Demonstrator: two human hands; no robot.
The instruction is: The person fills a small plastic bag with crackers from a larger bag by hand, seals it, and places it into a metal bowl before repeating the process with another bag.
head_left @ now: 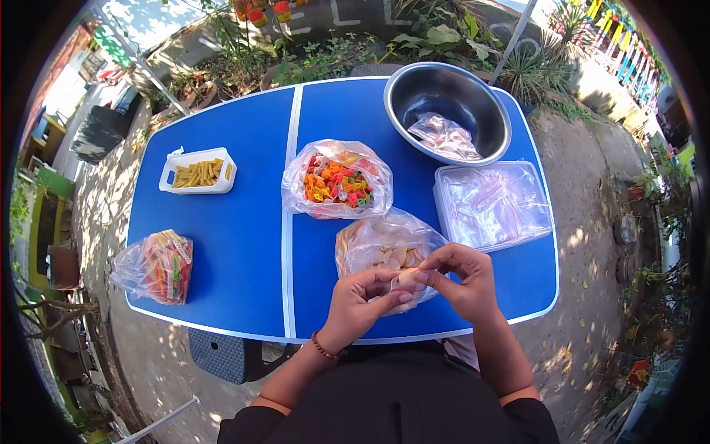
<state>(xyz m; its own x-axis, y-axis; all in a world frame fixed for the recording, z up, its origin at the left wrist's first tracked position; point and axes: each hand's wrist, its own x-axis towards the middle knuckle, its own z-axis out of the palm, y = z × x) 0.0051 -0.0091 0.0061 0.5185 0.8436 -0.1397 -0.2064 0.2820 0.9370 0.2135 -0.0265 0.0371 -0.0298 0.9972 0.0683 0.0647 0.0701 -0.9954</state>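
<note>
Holding a small pale piece (408,277) over a blue surface (222,244) in a sunny yard.
Pinching it with the right hand (460,285), low in the middle of the frame, over a bag of pale chips (362,244). Curling the left hand (361,302) beside it, but can't tell if gripping. Green plants (318,63) along the top, ground (584,244) at both sides. Partly hidden: the bag, behind both hands; a grey seat (218,355), under the surface, lower left. Hard to see into: the pack (445,139) in the big bowl (410,96), upper right.
</note>
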